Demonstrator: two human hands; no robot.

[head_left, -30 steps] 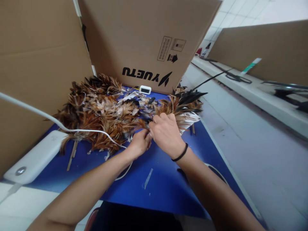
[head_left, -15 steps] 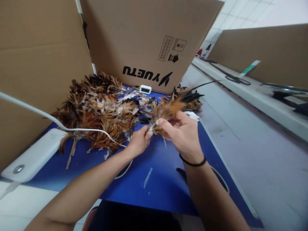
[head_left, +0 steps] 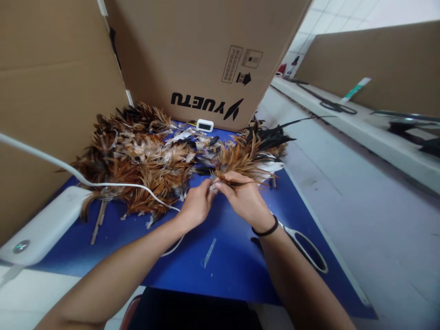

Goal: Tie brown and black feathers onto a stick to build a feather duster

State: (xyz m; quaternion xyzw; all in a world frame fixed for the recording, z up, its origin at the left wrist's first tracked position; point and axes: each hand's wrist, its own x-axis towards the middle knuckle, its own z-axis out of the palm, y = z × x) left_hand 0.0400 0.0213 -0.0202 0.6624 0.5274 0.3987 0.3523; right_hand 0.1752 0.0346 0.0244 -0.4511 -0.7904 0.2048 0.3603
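Observation:
Over the blue tabletop, my left hand (head_left: 198, 201) pinches the pale bound end of a bunch of brown feathers (head_left: 237, 158). My right hand (head_left: 244, 196) is closed beside it, thumb and forefinger gripping feather stems close to that same end. Brown and black feather tips fan away to the right, above my right hand. Left of my hands lies a large pile of brown, cream and black feathers (head_left: 147, 160). More black feathers (head_left: 271, 137) lie behind the bunch, so its far edge is hard to separate from them.
Scissors with a white handle (head_left: 309, 250) lie by my right forearm. A white cable (head_left: 151, 189) crosses the feather pile from a white device (head_left: 48, 224) at left. Cardboard boxes (head_left: 206, 59) wall the back and left. A small digital display (head_left: 205, 125) stands at the back.
My right hand has moved down and left toward my left fingertips, and the feathers it held up now spread to the right. The scissors' handle has come into fuller view.

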